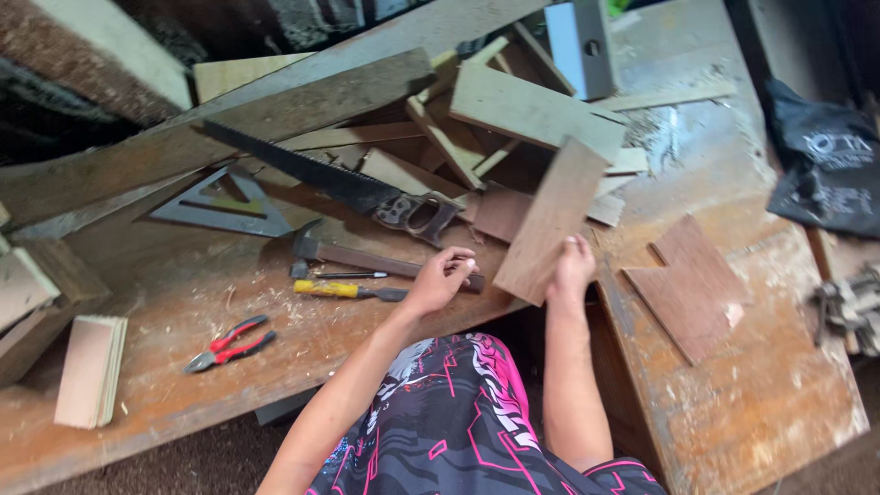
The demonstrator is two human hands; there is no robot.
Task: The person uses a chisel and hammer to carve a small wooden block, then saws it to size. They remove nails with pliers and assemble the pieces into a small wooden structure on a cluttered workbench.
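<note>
From the head camera, the right hand (570, 268) held a flat brown board (551, 220) by its low end, fingers clamped on the edge. The board was lifted over the bench (275, 348), near the gap between the two tops. Its long side ran from low left up to high right, with the far end pointing at the wood pile (513, 119).

The left hand (440, 278) was just left of the board, fingers curled together by the hammer (367, 257) handle. I could not tell if it gripped anything.

A saw (330, 179) lay slanted behind the hammer. A yellow screwdriver (344, 290) lay just in front of it. Red pliers (229, 344) sat further left, near a pale block (89, 369). A metal square (220, 206) lay by the saw blade. No boxes or bins showed. A black bag (820, 156) sat far right.
</note>
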